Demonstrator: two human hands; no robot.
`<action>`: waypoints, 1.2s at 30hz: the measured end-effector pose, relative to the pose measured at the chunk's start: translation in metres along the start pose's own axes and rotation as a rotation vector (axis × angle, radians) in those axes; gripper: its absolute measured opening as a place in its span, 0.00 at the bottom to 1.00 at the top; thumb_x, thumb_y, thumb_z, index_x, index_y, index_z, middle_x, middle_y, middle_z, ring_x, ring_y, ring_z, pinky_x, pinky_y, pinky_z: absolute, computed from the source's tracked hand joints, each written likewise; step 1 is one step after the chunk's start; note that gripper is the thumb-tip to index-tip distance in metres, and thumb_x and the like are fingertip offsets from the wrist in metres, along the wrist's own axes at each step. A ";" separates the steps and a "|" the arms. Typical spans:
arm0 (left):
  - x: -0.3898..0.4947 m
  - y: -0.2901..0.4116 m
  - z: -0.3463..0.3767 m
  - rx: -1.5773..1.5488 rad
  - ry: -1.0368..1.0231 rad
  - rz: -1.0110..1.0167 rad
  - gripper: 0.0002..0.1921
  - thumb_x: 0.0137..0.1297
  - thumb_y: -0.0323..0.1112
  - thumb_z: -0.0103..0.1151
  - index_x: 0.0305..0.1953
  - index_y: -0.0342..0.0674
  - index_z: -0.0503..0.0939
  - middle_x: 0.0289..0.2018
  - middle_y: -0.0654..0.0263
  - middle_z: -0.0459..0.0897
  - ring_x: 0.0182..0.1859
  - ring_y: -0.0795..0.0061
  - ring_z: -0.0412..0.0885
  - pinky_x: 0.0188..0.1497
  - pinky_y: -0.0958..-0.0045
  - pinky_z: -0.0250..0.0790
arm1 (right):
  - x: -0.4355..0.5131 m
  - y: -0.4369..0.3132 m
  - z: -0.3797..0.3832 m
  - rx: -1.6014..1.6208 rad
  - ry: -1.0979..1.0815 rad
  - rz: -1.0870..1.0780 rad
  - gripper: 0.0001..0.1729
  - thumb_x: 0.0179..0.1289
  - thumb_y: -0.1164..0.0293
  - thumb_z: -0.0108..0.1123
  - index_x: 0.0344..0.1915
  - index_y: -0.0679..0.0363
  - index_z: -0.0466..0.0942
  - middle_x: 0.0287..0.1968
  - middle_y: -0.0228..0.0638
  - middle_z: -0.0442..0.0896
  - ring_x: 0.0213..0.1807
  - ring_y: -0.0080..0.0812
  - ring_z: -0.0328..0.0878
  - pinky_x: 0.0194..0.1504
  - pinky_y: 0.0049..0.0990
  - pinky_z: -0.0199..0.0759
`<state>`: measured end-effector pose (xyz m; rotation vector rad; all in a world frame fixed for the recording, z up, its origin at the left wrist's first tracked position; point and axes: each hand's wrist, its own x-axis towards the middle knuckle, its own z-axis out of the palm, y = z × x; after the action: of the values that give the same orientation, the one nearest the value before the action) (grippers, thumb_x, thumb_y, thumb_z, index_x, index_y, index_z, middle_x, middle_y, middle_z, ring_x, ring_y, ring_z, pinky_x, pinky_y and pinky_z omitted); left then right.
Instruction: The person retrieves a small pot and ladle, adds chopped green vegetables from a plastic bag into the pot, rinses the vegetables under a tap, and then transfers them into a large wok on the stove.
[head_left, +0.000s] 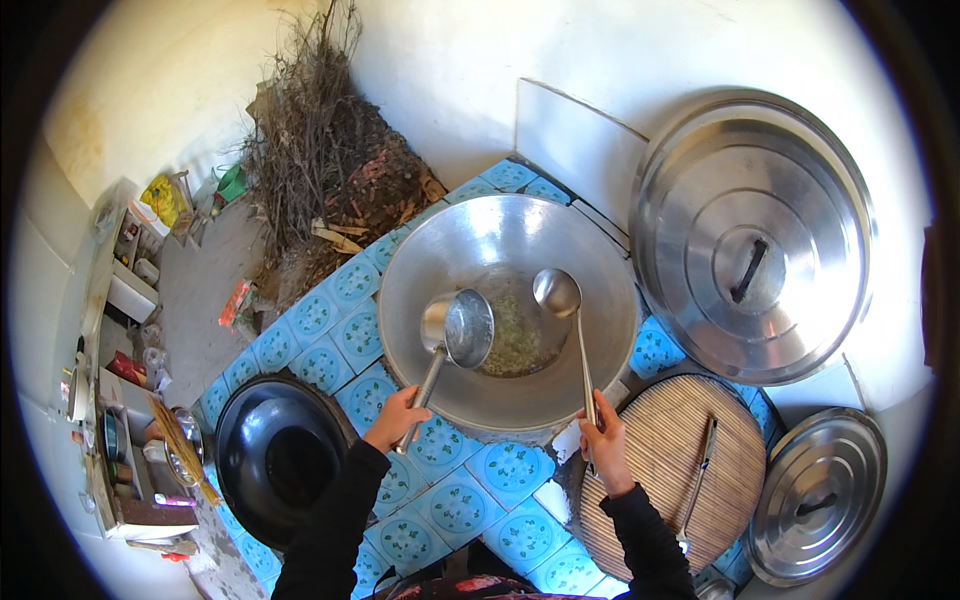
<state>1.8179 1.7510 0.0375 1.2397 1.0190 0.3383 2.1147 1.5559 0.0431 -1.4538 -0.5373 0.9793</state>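
My left hand (397, 418) grips the handle of a deep metal dipper (469, 328), whose bowl hangs tilted over the left part of a large metal wok (420, 262) set into a tiled stove. Closed round the handle of a steel ladle (557, 292) is my right hand (606, 444); the ladle's bowl is over the right part of the wok, apart from the dipper. A shallow layer of greenish bits in liquid (514, 345) lies at the wok's bottom. Whether the dipper holds anything is hard to tell.
A black wok (240, 450) sits at the left of the blue tiles (457, 510). At the right are a round slatted wooden lid (637, 517) with a long-handled utensil (697, 487) on it, a large metal lid (690, 225) against the wall and a smaller one (795, 547). Brushwood (300, 142) stands behind.
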 end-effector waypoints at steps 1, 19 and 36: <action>0.000 0.007 0.003 0.046 -0.015 -0.001 0.27 0.54 0.27 0.59 0.57 0.31 0.69 0.27 0.64 0.76 0.19 0.77 0.72 0.19 0.74 0.65 | -0.001 -0.002 -0.002 0.007 0.013 0.013 0.35 0.62 0.81 0.52 0.68 0.67 0.55 0.39 0.34 0.78 0.19 0.17 0.68 0.16 0.17 0.62; -0.011 0.004 0.012 1.086 0.417 0.474 0.33 0.51 0.29 0.57 0.62 0.34 0.63 0.33 0.53 0.79 0.31 0.53 0.79 0.32 0.59 0.71 | 0.100 0.081 -0.009 -0.483 0.154 -0.188 0.28 0.55 0.74 0.55 0.58 0.71 0.67 0.34 0.49 0.81 0.34 0.42 0.79 0.37 0.37 0.72; -0.018 -0.009 -0.008 -0.358 0.106 -0.029 0.07 0.58 0.29 0.56 0.34 0.32 0.73 0.21 0.65 0.73 0.15 0.77 0.70 0.17 0.76 0.61 | 0.106 0.012 0.005 0.755 -0.402 0.525 0.12 0.67 0.74 0.47 0.49 0.67 0.66 0.39 0.41 0.78 0.22 0.19 0.71 0.17 0.15 0.68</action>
<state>1.7996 1.7402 0.0373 0.8914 1.0135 0.5433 2.1643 1.6427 0.0054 -0.7122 -0.0218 1.6866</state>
